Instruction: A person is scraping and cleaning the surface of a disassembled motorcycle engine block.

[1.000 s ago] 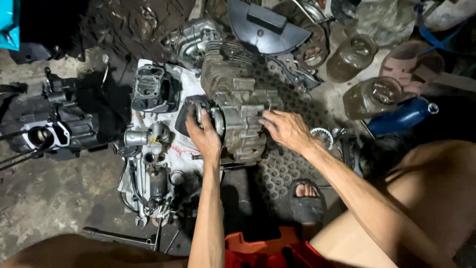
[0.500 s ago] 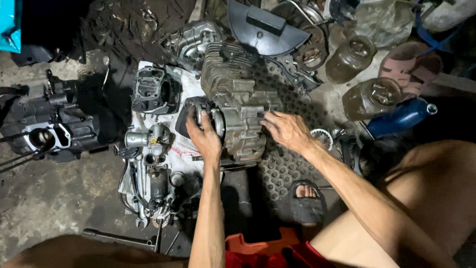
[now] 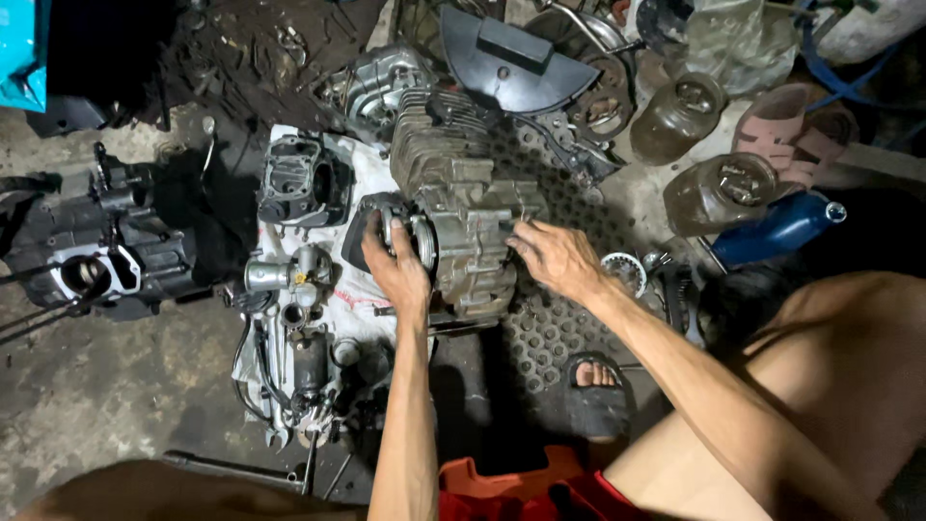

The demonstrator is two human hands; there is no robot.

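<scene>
Left hand (image 3: 397, 270): fingers curled over the round cover on the engine's left side, grasping it.
Right hand (image 3: 555, 256): fingers spread, pressed flat on the engine's right face, steadying rather than clenching.
Engine (image 3: 463, 227): grey finned block, lying on a perforated mat (image 3: 550, 328) between both hands.
Carburettor (image 3: 289, 275): just left of the left hand, on a white cloth (image 3: 338, 299).
Cylinder head (image 3: 299, 178): above the carburettor.
Crankcase (image 3: 96, 256): far left, well apart.
Jars (image 3: 719, 193): two, upper right.
Foot (image 3: 598, 381): sandalled, below the mat.
</scene>
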